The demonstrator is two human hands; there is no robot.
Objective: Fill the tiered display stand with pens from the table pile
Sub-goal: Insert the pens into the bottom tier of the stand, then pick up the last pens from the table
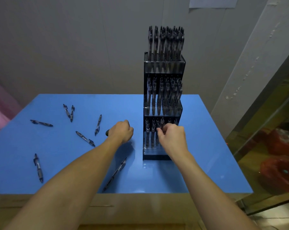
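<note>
Loading bottom tier: right hand [172,135] pinches a pen [161,124] at the stand [163,112]; left hand [122,131] grips another pen [107,132]. Loose pens [39,168] lie on the table [198,146] to the left. Next: seat it in an empty slot.

On the blue counter [198,171] stands a dark tiered display stand [163,67], its top and middle tiers packed with upright pens. The right hand [172,136] pinches a pen [161,123] at the lowest tier. The left hand [122,131] grips a dark pen end [107,132]. Loose pens [84,138] lie scattered to the left.
</note>
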